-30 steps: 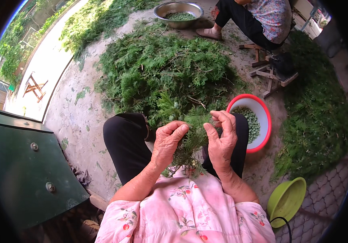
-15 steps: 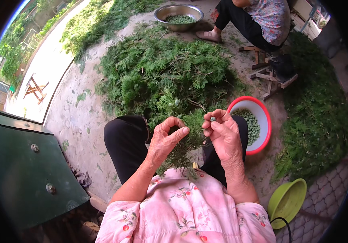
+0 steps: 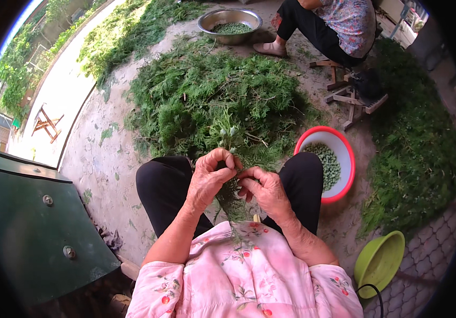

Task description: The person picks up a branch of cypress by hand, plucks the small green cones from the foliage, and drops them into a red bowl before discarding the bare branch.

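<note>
My left hand (image 3: pixel 208 177) is closed, thumb against fingers, round a green evergreen sprig (image 3: pixel 222 126). Small pale-green cones (image 3: pixel 233 131) show near the sprig's upper end, and its feathery lower foliage hangs between my knees. Beside the left fingertips, my right hand (image 3: pixel 266 192) pinches at the same sprig with bent fingers. Whether a loose cone is also inside the right hand is hidden. To the right of my right knee stands a white bowl with a red rim (image 3: pixel 351 159), partly filled with green cones (image 3: pixel 330 167).
A heap of cut evergreen branches (image 3: pixel 212 90) lies in front; another pile (image 3: pixel 411 148) lies right. Beyond stands a metal basin (image 3: pixel 256 27) of cones, near a seated person (image 3: pixel 347 26) and wooden stools (image 3: pixel 352 100). A green basin (image 3: pixel 366 275) tilts at lower right; a dark green panel (image 3: pixel 32 228) stands left.
My right hand has moved left and down from beside the sprig to the left fingertips. The small green cone it pinched before is out of sight.
</note>
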A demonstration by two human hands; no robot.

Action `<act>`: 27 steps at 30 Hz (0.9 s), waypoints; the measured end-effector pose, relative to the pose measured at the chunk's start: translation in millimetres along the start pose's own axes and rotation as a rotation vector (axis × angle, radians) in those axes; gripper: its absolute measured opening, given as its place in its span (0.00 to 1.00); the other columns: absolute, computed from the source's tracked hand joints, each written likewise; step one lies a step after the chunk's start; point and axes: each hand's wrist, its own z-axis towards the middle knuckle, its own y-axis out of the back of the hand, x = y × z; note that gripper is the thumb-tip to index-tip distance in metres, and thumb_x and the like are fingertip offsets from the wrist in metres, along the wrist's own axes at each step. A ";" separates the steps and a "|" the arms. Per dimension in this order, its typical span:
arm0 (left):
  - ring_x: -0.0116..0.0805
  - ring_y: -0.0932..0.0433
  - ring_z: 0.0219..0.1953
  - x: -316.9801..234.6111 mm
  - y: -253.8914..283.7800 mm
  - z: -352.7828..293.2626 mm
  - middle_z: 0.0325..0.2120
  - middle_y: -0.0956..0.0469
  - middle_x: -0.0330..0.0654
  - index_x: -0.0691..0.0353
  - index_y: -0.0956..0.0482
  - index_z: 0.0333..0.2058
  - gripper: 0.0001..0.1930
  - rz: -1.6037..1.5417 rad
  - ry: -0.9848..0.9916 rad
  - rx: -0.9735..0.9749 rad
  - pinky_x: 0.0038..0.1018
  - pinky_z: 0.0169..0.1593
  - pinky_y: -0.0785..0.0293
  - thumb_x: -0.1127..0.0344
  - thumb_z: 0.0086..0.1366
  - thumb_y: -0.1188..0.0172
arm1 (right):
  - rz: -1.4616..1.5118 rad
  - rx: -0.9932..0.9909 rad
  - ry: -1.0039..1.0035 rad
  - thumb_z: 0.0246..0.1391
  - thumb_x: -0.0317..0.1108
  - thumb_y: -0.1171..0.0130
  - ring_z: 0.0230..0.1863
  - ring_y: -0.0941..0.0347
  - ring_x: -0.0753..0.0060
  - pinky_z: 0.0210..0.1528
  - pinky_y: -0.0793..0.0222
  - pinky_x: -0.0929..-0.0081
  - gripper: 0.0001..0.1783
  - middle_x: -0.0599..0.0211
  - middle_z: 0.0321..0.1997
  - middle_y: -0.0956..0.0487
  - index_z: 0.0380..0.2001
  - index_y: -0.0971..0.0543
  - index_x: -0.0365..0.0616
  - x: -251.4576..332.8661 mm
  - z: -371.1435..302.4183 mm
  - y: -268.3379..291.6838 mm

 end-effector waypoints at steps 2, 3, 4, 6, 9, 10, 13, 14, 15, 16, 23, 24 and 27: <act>0.25 0.28 0.35 8.6 1.1 -6.1 0.29 0.24 0.38 0.61 0.31 0.22 0.08 0.050 0.010 0.005 0.20 0.42 0.33 0.83 0.48 0.47 | 0.309 -0.169 -0.061 0.55 0.27 0.48 0.21 0.27 0.82 0.20 0.33 0.87 0.07 0.68 0.26 0.24 0.36 0.26 0.37 13.7 -8.2 -0.8; 0.25 0.28 0.34 16.6 1.8 -8.4 0.27 0.25 0.38 0.63 0.31 0.23 0.06 0.046 0.014 0.005 0.21 0.41 0.33 0.81 0.48 0.48 | 0.460 -0.256 -0.017 0.56 0.30 0.48 0.20 0.29 0.85 0.16 0.37 0.90 0.07 0.69 0.25 0.25 0.36 0.26 0.37 21.2 -8.0 -3.5; 0.25 0.28 0.34 19.2 -0.4 -10.6 0.27 0.25 0.38 0.63 0.31 0.23 0.06 0.043 0.021 0.007 0.21 0.41 0.33 0.81 0.48 0.48 | 0.518 -0.293 -0.011 0.56 0.33 0.46 0.19 0.30 0.85 0.15 0.39 0.90 0.09 0.70 0.24 0.26 0.36 0.27 0.37 25.4 -5.7 -1.9; 0.25 0.28 0.34 23.9 -5.3 -15.7 0.27 0.25 0.38 0.64 0.31 0.23 0.06 0.115 0.002 0.020 0.21 0.42 0.32 0.82 0.48 0.48 | 0.517 -0.325 -0.045 0.56 0.35 0.45 0.17 0.32 0.87 0.14 0.42 0.91 0.10 0.72 0.22 0.27 0.34 0.26 0.37 28.5 -2.6 0.4; 0.24 0.28 0.34 22.4 -12.3 -22.0 0.28 0.25 0.38 0.63 0.32 0.24 0.07 0.205 -0.024 0.042 0.21 0.42 0.32 0.82 0.50 0.48 | 0.408 -0.286 -0.103 0.54 0.38 0.43 0.14 0.37 0.89 0.12 0.45 0.91 0.12 0.74 0.19 0.29 0.31 0.25 0.38 18.4 4.4 3.7; 0.24 0.28 0.35 22.7 -13.0 -24.2 0.28 0.24 0.38 0.62 0.32 0.24 0.08 0.241 -0.020 0.058 0.20 0.42 0.33 0.83 0.50 0.47 | 0.409 -0.288 -0.105 0.54 0.38 0.43 0.14 0.37 0.89 0.12 0.45 0.91 0.12 0.74 0.19 0.29 0.31 0.25 0.38 12.6 5.3 3.9; 0.23 0.31 0.31 25.4 -13.0 -26.5 0.25 0.27 0.35 0.63 0.32 0.25 0.07 0.338 -0.045 0.046 0.20 0.38 0.34 0.82 0.51 0.47 | 0.346 -0.219 -0.171 0.51 0.40 0.39 0.10 0.41 0.90 0.09 0.52 0.91 0.13 0.77 0.16 0.30 0.28 0.25 0.40 4.6 7.7 1.5; 0.23 0.32 0.29 25.7 -12.7 -26.9 0.23 0.28 0.35 0.63 0.32 0.26 0.07 0.370 -0.063 0.043 0.19 0.36 0.34 0.82 0.51 0.47 | 0.348 -0.219 -0.173 0.51 0.40 0.39 0.10 0.41 0.90 0.09 0.52 0.91 0.13 0.77 0.16 0.30 0.28 0.25 0.40 3.9 7.0 0.9; 0.23 0.32 0.29 26.6 -11.7 -27.4 0.23 0.28 0.35 0.63 0.32 0.26 0.07 0.370 -0.060 0.042 0.19 0.36 0.34 0.82 0.51 0.47 | 0.370 -0.186 -0.191 0.51 0.39 0.39 0.10 0.41 0.90 0.09 0.51 0.91 0.13 0.76 0.16 0.30 0.27 0.25 0.39 3.0 6.2 0.2; 0.23 0.33 0.28 27.7 -10.7 -27.7 0.22 0.30 0.34 0.63 0.32 0.26 0.07 0.419 -0.093 0.048 0.19 0.35 0.34 0.82 0.51 0.47 | 0.391 -0.154 -0.207 0.51 0.38 0.39 0.11 0.42 0.91 0.10 0.49 0.91 0.13 0.75 0.16 0.30 0.26 0.24 0.37 2.4 5.5 0.1; 0.22 0.33 0.27 27.0 -10.8 -29.1 0.22 0.30 0.33 0.62 0.33 0.29 0.09 0.512 -0.140 0.080 0.19 0.33 0.34 0.82 0.52 0.45 | 0.479 -0.092 -0.330 0.51 0.33 0.40 0.10 0.41 0.89 0.09 0.51 0.90 0.08 0.76 0.17 0.30 0.29 0.25 0.40 -8.5 8.7 6.5; 0.22 0.33 0.27 28.1 -11.2 -29.8 0.22 0.30 0.33 0.62 0.33 0.29 0.09 0.512 -0.137 0.081 0.19 0.33 0.34 0.82 0.52 0.45 | 0.553 -0.107 -0.341 0.51 0.32 0.40 0.11 0.40 0.90 0.09 0.51 0.91 0.08 0.76 0.17 0.30 0.29 0.25 0.39 -7.7 8.4 6.2; 0.22 0.29 0.32 37.4 -9.6 -32.1 0.30 0.28 0.35 0.62 0.35 0.37 0.14 0.234 -0.048 -0.043 0.18 0.37 0.30 0.80 0.54 0.41 | 0.628 -0.129 -0.320 0.51 0.31 0.40 0.11 0.40 0.90 0.09 0.51 0.92 0.08 0.76 0.18 0.30 0.31 0.26 0.39 -7.9 6.7 4.0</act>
